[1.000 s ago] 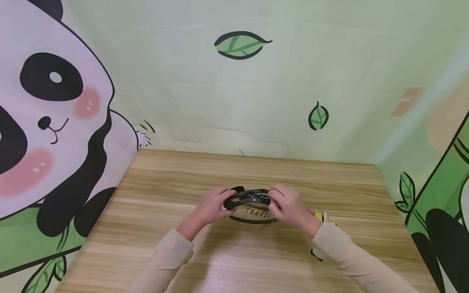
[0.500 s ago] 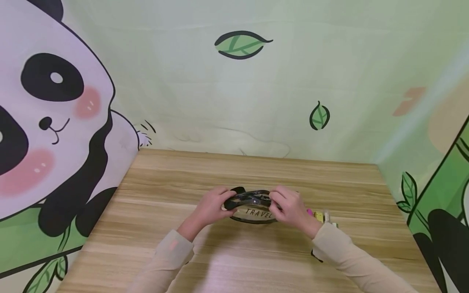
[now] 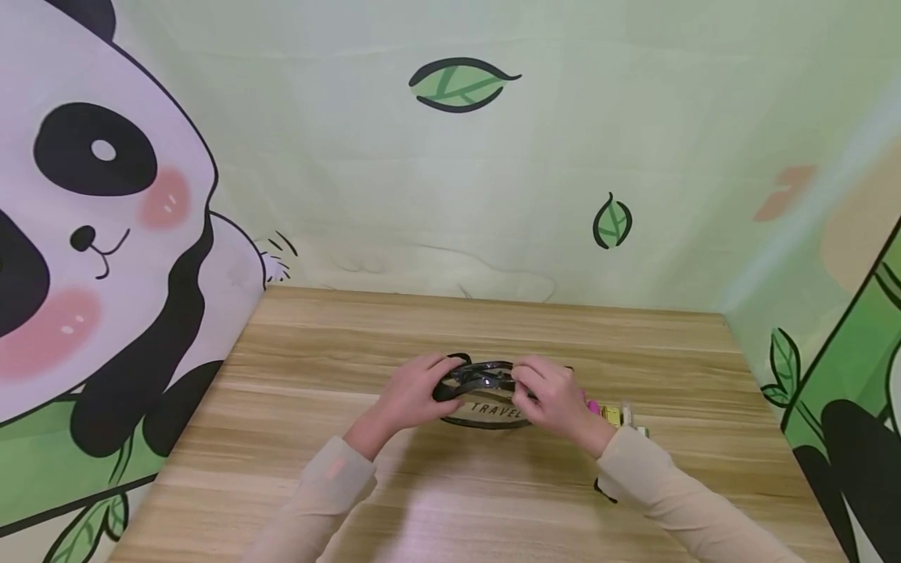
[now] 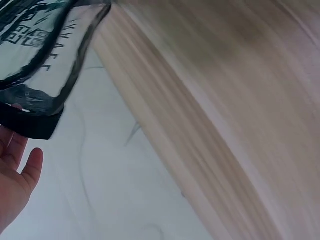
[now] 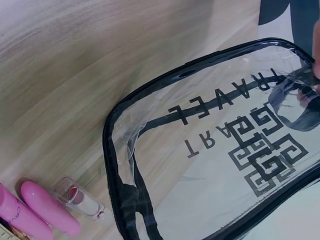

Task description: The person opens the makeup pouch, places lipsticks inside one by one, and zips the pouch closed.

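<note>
A clear plastic travel pouch with black trim and TRAVEL lettering stands on the wooden table in front of me. My left hand grips its left end, thumb on the near side and fingers over the top. At the upper right part of the black rim, my right hand pinches with thumb and bent fingers, covering that part of the pouch. In the left wrist view, fingers of the left hand curl behind a black end tab. The transparent pouch shows no contents in the right wrist view.
Just right of the pouch lie two pink tubes, a clear-capped lipstick and a yellow item. A dark thing is mostly hidden under the right sleeve. A panda-print cloth wall rises behind the table.
My left hand has shifted slightly right, its thumb reaching farther over the pouch's left end. My right hand has moved a little left along the rim. The pouch stays in place.
</note>
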The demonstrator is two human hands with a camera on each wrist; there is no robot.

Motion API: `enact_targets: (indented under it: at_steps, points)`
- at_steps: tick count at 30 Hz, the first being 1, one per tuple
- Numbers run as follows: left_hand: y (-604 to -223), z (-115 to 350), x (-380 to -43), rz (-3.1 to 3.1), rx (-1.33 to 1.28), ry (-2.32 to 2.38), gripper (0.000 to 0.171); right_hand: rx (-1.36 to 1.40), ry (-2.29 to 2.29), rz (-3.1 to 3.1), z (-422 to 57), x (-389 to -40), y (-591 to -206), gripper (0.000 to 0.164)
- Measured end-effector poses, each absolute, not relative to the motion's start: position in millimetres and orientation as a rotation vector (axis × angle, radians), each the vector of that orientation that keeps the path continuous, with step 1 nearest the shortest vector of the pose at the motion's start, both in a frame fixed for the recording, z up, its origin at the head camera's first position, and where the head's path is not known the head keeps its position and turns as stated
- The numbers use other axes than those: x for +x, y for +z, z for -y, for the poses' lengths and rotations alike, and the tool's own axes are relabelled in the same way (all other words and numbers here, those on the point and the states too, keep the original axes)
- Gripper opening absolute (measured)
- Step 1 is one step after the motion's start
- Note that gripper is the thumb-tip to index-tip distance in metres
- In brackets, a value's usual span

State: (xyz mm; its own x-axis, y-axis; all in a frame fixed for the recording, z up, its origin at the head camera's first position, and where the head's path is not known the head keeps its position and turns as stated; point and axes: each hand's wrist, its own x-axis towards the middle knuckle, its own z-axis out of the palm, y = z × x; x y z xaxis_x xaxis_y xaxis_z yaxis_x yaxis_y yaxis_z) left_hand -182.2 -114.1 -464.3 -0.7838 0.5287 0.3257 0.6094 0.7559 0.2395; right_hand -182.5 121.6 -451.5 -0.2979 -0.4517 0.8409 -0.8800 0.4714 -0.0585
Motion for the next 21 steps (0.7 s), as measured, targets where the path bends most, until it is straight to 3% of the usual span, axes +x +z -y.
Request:
enact_targets:
  at_steps: [21]
  points:
    - [-457.8,109.7,-182.8,2.649,-1.03,-0.493,0.037,1.124,0.6,1.9,-128.1,-185.0,-456.3,0.021]
